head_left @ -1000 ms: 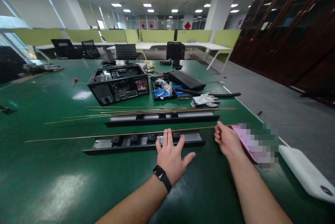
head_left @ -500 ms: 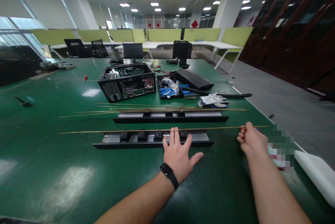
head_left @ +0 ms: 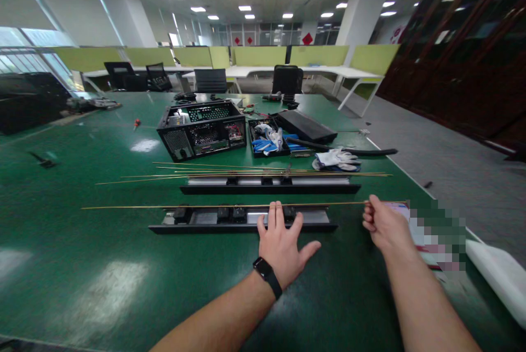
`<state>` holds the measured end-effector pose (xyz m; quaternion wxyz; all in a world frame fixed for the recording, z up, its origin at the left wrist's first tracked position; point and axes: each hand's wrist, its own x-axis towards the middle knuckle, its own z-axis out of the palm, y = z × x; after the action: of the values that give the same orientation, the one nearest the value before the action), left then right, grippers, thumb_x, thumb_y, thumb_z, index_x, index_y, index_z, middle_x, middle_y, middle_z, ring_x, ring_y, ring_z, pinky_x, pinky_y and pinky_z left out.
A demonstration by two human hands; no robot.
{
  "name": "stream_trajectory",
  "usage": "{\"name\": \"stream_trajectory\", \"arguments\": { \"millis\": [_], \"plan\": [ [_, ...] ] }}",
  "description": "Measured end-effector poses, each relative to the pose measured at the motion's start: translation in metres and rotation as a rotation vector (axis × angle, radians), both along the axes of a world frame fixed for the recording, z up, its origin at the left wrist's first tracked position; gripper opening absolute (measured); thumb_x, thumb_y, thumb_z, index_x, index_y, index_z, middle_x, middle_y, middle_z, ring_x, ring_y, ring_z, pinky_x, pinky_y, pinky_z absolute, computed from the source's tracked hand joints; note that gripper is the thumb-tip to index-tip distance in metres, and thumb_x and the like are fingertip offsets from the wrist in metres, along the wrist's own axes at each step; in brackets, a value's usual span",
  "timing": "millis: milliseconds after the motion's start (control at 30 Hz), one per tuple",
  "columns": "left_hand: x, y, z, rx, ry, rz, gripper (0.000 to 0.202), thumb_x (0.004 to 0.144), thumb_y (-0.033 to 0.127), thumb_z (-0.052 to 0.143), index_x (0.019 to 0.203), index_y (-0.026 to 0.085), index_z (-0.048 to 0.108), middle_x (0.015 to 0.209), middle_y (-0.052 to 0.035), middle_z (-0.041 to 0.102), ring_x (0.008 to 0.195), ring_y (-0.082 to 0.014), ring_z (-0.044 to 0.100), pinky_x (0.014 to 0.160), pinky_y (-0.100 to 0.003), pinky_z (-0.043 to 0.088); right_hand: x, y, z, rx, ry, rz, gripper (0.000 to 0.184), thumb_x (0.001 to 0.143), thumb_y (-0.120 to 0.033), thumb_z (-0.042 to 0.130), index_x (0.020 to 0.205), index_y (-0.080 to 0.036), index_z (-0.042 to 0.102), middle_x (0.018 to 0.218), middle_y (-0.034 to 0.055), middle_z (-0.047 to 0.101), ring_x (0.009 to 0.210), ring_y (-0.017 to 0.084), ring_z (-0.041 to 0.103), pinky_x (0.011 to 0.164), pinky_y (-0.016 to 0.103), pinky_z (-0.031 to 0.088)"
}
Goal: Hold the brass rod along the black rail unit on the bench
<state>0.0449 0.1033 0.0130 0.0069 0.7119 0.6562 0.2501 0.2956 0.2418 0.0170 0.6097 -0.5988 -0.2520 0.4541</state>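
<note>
R hand (head_left: 382, 223) had its fingers pinched on the thin rod (head_left: 123, 208), near its R end; L hand (head_left: 281, 245) lay w/ fingers spread over the near rail (head_left: 205, 229). Rod ran along rail's far edge, past the blk blocks (head_left: 223, 214). Prob. best was R grip in line w/ rail, L hand steady, so rod didn't bow.

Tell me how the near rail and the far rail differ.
The near rail shows four black blocks; the far rail shows three. The left hand lies over the near rail; no hand covers the far rail. One thin rod runs along the near rail; several rods lie along the far rail. Both have dark front edges and silvery insides.
</note>
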Motion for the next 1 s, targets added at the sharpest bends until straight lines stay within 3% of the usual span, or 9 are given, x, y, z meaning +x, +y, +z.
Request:
{"name": "stream_trajectory", "arguments": {
  "millis": [167,367,567,667,800,1000],
  "plan": [
    [0.0,0.0,-0.002,0.002,-0.006,-0.002,0.07,0.094,0.076,0.051,0.153,0.038,0.054,0.168,-0.0194,0.039,0.159,-0.0403,0.026,0.118,-0.07,0.031,-0.009,-0.006,0.01,-0.045,0.032,-0.031,0.024,0.095,-0.021,0.067,0.072,-0.016,0.061,0.06,-0.0035,0.052,0.039,0.005,0.04,0.03,0.015,0.023],
    [-0.004,0.001,-0.003,0.006,-0.017,-0.033,0.072,0.093,0.071,0.059,0.157,0.041,0.047,0.169,-0.017,0.038,0.16,-0.0405,0.026,0.119,-0.066,0.033,-0.008,-0.003,0.009,-0.034,0.032,-0.049,0.023,0.093,-0.021,0.067,0.072,-0.016,0.06,0.061,-0.0035,0.052,0.04,0.005,0.041,0.029,0.015,0.023],
    [-0.017,-0.017,0.009,-0.013,-0.004,-0.073,0.075,0.091,0.07,0.063,0.158,0.04,0.046,0.164,-0.0176,0.043,0.157,-0.042,0.031,0.118,-0.066,0.036,-0.006,-0.002,0.005,-0.028,0.028,-0.04,0.021,0.092,-0.023,0.068,0.073,-0.016,0.061,0.061,-0.0038,0.052,0.04,0.005,0.041,0.03,0.015,0.025],
    [-0.027,-0.038,0.016,0.027,0.026,0.002,0.07,0.089,0.068,0.068,0.151,0.036,0.057,0.159,-0.0187,0.049,0.151,-0.0424,0.038,0.117,-0.065,0.037,-0.005,-0.001,0.004,-0.022,0.027,-0.041,0.021,0.091,-0.022,0.068,0.072,-0.016,0.061,0.061,-0.0038,0.052,0.04,0.006,0.041,0.03,0.015,0.024],
    [-0.043,-0.057,0.022,0.073,0.064,0.176,0.065,0.089,0.061,0.071,0.148,0.036,0.061,0.163,-0.0184,0.043,0.154,-0.0479,0.03,0.114,-0.069,0.037,-0.006,-0.001,0.004,-0.018,0.029,-0.042,0.021,0.09,-0.021,0.068,0.071,-0.016,0.061,0.06,-0.0039,0.052,0.04,0.006,0.041,0.03,0.015,0.024],
    [-0.057,-0.054,0.019,0.057,0.097,0.239,0.068,0.089,0.063,0.071,0.15,0.035,0.059,0.164,-0.0198,0.041,0.154,-0.0493,0.03,0.112,-0.069,0.039,-0.009,-0.002,0.007,-0.026,0.027,-0.057,0.021,0.091,-0.021,0.067,0.071,-0.016,0.061,0.06,-0.0042,0.052,0.04,0.005,0.041,0.03,0.015,0.024]
  ]
}}
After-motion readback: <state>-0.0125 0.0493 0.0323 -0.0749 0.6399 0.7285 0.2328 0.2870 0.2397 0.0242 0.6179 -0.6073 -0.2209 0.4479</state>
